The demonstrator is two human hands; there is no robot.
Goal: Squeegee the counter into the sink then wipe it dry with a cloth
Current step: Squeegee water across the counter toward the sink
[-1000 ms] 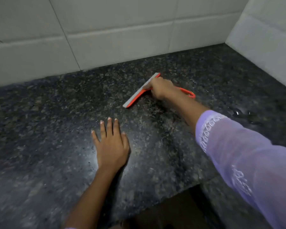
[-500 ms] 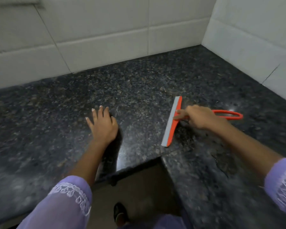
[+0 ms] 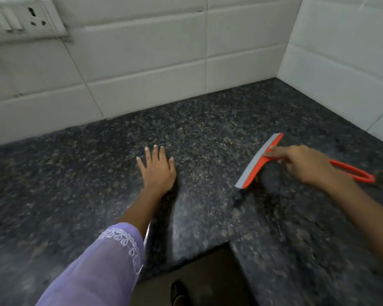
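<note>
An orange squeegee (image 3: 255, 165) with a grey rubber blade rests blade-down on the dark speckled granite counter (image 3: 208, 140), right of centre. My right hand (image 3: 301, 164) grips its handle just behind the blade, index finger stretched along the head; the looped handle end (image 3: 360, 175) sticks out to the right. My left hand (image 3: 157, 168) lies flat on the counter with fingers spread, left of the squeegee and apart from it. No sink or cloth is in view.
White tiled walls (image 3: 153, 69) meet in a corner at the back right. A switch and socket plate (image 3: 18, 18) sits on the wall at top left. The L-shaped counter's inner corner edge (image 3: 228, 241) is near me, with the floor and a foot (image 3: 179, 292) below.
The squeegee has been pulled from the back of the counter toward the right and nearer me, and its blade has turned. The view has tilted up. My left hand stays flat on the counter.
</note>
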